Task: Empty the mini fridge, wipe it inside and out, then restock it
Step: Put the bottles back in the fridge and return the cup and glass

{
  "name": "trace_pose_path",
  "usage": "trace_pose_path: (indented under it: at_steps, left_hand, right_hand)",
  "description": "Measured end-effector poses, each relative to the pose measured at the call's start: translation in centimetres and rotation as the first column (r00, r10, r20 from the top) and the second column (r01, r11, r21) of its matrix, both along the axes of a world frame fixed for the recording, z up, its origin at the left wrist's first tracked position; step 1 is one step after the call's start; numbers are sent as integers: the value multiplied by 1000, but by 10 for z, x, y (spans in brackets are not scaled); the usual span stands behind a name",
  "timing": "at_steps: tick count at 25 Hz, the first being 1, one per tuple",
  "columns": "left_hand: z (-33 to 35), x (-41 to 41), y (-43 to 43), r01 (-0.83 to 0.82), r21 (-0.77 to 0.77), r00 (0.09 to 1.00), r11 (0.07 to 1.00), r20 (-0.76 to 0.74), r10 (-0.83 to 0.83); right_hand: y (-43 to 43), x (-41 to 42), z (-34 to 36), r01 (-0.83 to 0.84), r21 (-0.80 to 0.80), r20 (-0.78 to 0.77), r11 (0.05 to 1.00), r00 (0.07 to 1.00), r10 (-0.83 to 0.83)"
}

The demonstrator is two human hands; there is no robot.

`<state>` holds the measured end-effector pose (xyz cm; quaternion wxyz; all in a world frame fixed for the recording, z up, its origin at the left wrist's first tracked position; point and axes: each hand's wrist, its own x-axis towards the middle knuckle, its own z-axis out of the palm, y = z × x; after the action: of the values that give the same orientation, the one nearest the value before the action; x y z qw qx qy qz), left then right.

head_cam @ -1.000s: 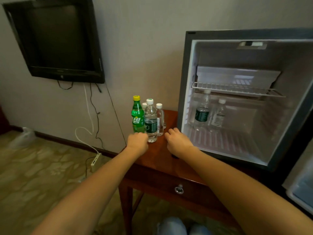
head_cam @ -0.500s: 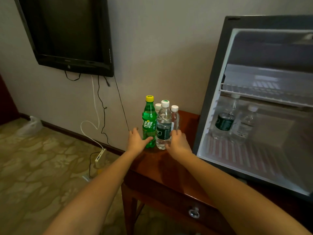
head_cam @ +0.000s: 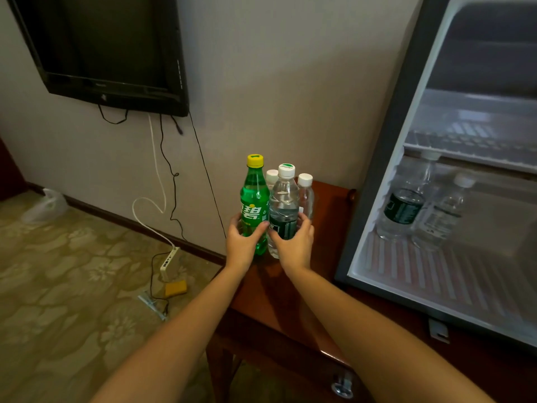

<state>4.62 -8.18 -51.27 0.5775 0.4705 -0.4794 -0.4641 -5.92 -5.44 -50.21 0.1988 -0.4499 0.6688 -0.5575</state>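
Both hands close on bottles at the left end of a wooden side table (head_cam: 325,289): the left hand (head_cam: 242,247) wraps the lower body of a green soda bottle (head_cam: 253,205) with a yellow cap, thumb across its front, while the right hand (head_cam: 295,247) clasps the dark-labelled water bottle (head_cam: 283,205) standing just beside it, fingers curled round the label. Far left, a dark flat-screen television (head_cam: 101,48) hangs on the pale wall, cables (head_cam: 167,164) trailing from its underside down to a white power strip (head_cam: 170,258) on the patterned carpet (head_cam: 58,286), with a small yellow object (head_cam: 175,287) lying next to the strip and a crumpled plastic bag (head_cam: 46,205) against the skirting board. Behind the two gripped bottles stand two more clear bottles with white caps, one (head_cam: 272,177) mostly hidden and the other (head_cam: 305,193) peeking out at the right; all four are upright and clustered together, touching or nearly so. To the right, the mini fridge (head_cam: 386,170) sits on the same table with its interior exposed; a wire shelf (head_cam: 470,146) spans the upper part, and beneath it two water bottles, one dark-labelled (head_cam: 405,205) and one with a pale label (head_cam: 444,215), stand upright side by side on the ribbed floor near the left wall. A metal drawer pull (head_cam: 343,388) shows on the table's front edge.
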Motion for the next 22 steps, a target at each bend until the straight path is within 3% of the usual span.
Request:
trace_pose_path:
  at_steps: [8,15,18,22]
  left_hand:
    - [10,3,18,-72,-50,997,996,-19,71]
    - [23,-6,118,22,-163,997,986,-75,-35]
    - [35,-41,166,174,-250,978,952,-65,-196]
    - [41,-120,205,358,-197,926,913,-50,-374]
  right_hand:
    - [3,-4,-1,0,-40,-111,999,994,-4]
    - [124,-47,23,-193,-144,-129,971,976,175]
    - [192,-86,34,-109,-193,-126,975,988,86]
    - [251,-158,44,106,-198,-138,974,981,-135]
